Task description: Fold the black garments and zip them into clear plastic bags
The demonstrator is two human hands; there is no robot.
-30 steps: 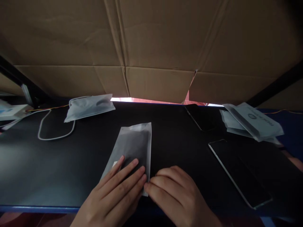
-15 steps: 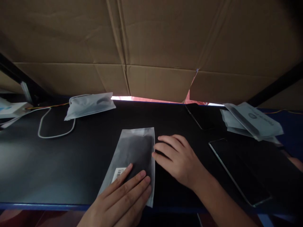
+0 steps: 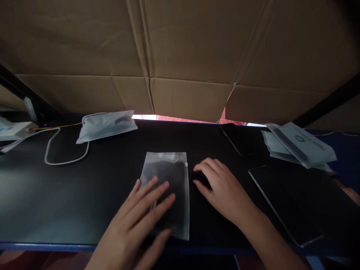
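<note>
A frosted zip bag [image 3: 173, 176] with something dark inside lies flat on the black table [image 3: 112, 198], near its front edge. Its white slider sits at the upper end of the right side. My left hand [image 3: 140, 221] is over the bag's lower left part, fingers spread, covering most of the label there; whether it presses on the bag I cannot tell. Just right of the zip edge, my right hand [image 3: 221, 183] hovers or rests by the table with curved fingers. A gap shows between its thumb and fingertips, and nothing is in it.
To the right lie a large phone-like glass panel [image 3: 284, 206] and a smaller dark one [image 3: 237, 138]. Several printed bags [image 3: 306, 144] are piled at far right, near another person's hand [image 3: 348, 191]. A filled bag [image 3: 108, 125] and white cable [image 3: 66, 163] lie back left. Cardboard [image 3: 185, 48] walls the back.
The bag has turned a little more upright and shifted slightly right. My left hand has lifted its spread fingers and moved left and up. My right hand has drawn back right from the bag's edge.
</note>
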